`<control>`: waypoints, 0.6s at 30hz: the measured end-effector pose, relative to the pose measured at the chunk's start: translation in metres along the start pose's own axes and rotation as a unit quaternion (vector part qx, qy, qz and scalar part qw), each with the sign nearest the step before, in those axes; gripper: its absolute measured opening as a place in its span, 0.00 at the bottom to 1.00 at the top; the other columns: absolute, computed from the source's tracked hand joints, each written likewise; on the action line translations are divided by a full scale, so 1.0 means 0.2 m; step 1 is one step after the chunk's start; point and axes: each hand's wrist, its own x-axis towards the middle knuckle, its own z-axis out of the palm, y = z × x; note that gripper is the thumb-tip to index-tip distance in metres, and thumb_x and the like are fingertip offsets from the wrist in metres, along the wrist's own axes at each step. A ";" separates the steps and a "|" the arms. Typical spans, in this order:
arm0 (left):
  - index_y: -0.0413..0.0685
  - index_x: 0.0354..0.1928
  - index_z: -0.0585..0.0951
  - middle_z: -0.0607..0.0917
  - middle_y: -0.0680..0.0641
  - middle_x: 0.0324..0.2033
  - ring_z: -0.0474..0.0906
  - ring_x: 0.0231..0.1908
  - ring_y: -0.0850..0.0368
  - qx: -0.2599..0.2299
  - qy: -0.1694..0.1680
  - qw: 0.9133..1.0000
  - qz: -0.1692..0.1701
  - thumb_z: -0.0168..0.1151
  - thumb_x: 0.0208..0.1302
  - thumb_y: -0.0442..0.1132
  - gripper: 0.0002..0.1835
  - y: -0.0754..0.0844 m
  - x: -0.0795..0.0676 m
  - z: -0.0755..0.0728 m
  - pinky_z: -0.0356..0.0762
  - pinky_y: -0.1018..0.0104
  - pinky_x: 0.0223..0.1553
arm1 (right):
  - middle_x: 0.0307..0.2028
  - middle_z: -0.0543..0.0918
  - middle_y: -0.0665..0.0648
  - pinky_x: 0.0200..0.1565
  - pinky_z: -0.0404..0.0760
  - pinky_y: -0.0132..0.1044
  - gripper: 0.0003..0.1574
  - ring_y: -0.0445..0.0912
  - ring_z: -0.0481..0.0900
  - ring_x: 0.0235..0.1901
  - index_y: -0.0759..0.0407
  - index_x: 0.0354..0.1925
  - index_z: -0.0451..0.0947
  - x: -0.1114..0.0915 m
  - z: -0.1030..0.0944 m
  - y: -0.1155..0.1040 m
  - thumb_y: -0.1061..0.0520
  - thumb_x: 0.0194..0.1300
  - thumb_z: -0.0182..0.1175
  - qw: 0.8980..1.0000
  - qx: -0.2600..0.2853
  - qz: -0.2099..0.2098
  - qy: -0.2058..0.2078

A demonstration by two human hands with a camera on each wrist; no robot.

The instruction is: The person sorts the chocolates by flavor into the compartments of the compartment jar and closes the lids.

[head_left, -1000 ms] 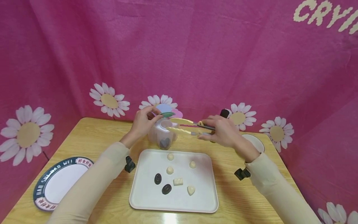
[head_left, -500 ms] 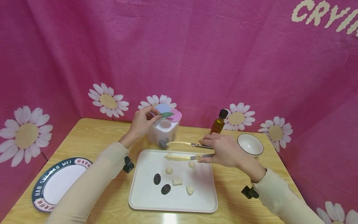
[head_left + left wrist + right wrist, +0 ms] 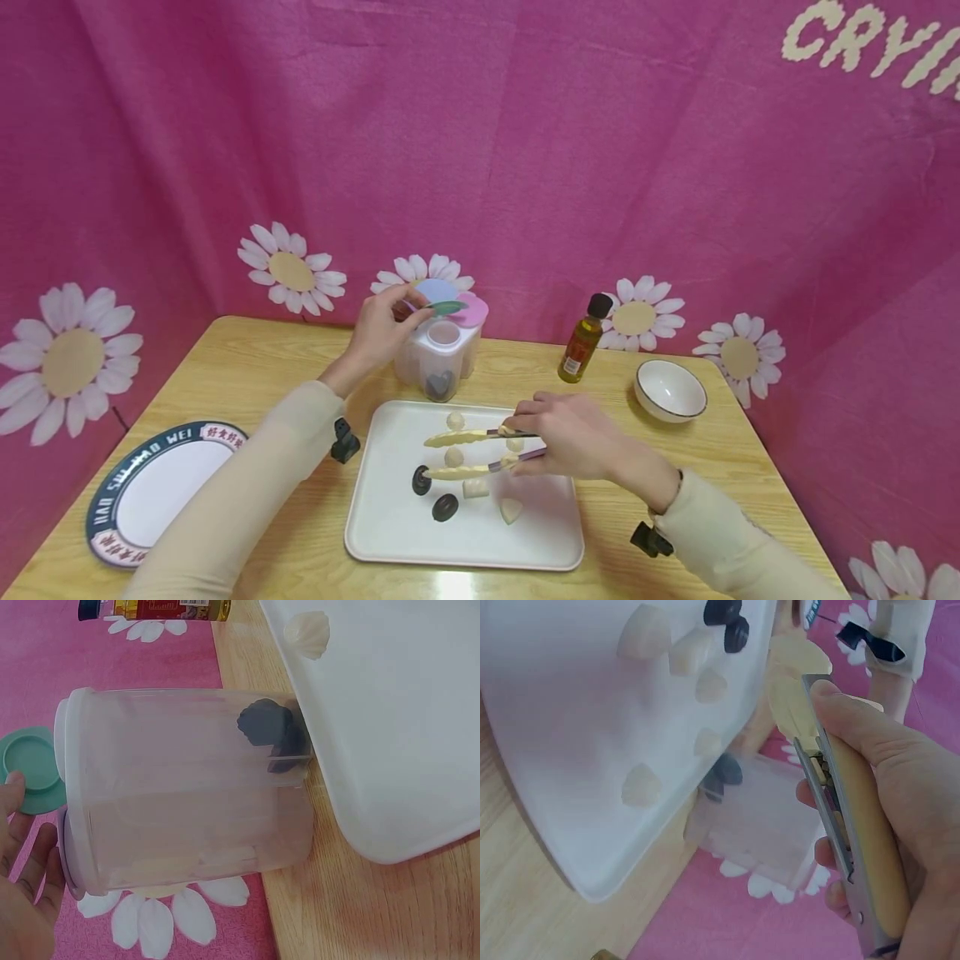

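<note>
My left hand (image 3: 381, 329) pinches the raised green lid (image 3: 447, 307) of a clear lidded container (image 3: 468, 354); its opening is uncovered. Dark pieces lie at the bottom, clearer in the left wrist view beneath the clear wall (image 3: 165, 765). My right hand (image 3: 581, 437) grips yellow-tipped tongs (image 3: 459, 437), spread apart above the white tray (image 3: 405, 533). The nearer tip is beside a dark oval chocolate (image 3: 421, 481); whether they touch, I cannot tell. Another dark chocolate (image 3: 446, 507) lies close by, among several cream-coloured pieces, including a block (image 3: 476, 488) and a heart (image 3: 511, 511).
A round plate with a dark patterned rim (image 3: 105, 500) lies at the table's left. Behind the tray on the right stand a black-capped bottle (image 3: 581, 346) and a white bowl (image 3: 670, 392). A pink flowered cloth (image 3: 525, 167) hangs behind the table.
My right hand has brought the spread tongs from beside the container's opening down and toward me, over the tray's chocolates. My left hand stays on the green lid.
</note>
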 end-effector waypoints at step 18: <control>0.42 0.46 0.85 0.90 0.40 0.43 0.85 0.39 0.47 -0.002 0.000 1.000 0.001 0.71 0.70 0.38 0.08 0.01 0.00 0.00 0.80 0.65 0.42 | 0.41 0.88 0.42 0.28 0.73 0.29 0.30 0.41 0.81 0.39 0.43 0.52 0.88 0.10 0.07 -0.05 0.32 0.56 0.76 0.999 0.008 -0.016 -0.048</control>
